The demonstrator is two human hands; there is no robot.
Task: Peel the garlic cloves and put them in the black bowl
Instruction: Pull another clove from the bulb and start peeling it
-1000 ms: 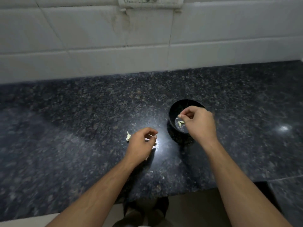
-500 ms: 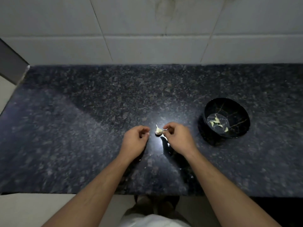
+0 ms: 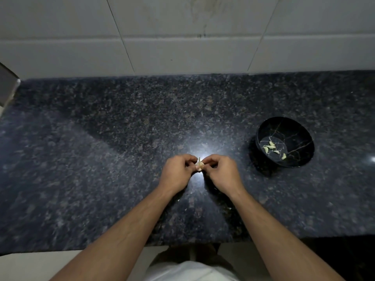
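Note:
A small pale piece of garlic (image 3: 199, 164) sits between my two hands just above the dark granite counter (image 3: 121, 138). My left hand (image 3: 177, 173) pinches it from the left and my right hand (image 3: 220, 173) pinches it from the right, fingers curled. The black bowl (image 3: 300, 159) stands to the right on the counter, apart from my hands. Several peeled cloves (image 3: 272, 149) lie on its bottom.
A white tiled wall (image 3: 182, 37) rises behind the counter. The counter's left end (image 3: 8, 110) and front edge (image 3: 81, 249) are near. Tiny bits of garlic skin (image 3: 228, 208) lie on the stone under my wrists.
My right hand left the bowl and came to the garlic at the centre. My left hand closed in, and now both hands pinch the garlic. The view shifted left, leaving the bowl to the right.

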